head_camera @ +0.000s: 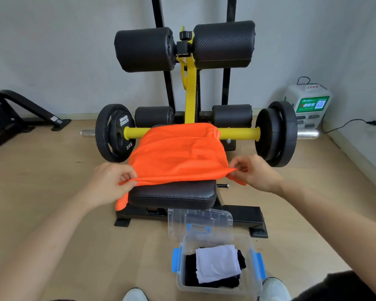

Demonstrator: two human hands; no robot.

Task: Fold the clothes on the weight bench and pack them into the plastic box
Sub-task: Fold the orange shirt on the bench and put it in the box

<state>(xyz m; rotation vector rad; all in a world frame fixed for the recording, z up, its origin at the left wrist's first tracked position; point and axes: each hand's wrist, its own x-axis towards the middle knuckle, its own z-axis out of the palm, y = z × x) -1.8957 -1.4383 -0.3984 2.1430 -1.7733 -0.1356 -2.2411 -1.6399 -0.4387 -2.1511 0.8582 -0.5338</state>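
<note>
Currently left hand (111,183) and right hand (255,175) each pinch the shirt's (178,157) near edge on the bench (174,195). Box (253,253) on floor, holding folded clothes (215,265).

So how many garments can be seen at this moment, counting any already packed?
3: an orange shirt spread on the bench seat, pinched by both hands; a white piece atop a black one in the plastic box. More may lie hidden underneath.

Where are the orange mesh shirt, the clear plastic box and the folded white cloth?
orange mesh shirt (178,153): head view, middle of the fabric on the bench.
clear plastic box (253,279): head view, right wall.
folded white cloth (217,263): head view, its centre, inside the box.
</note>
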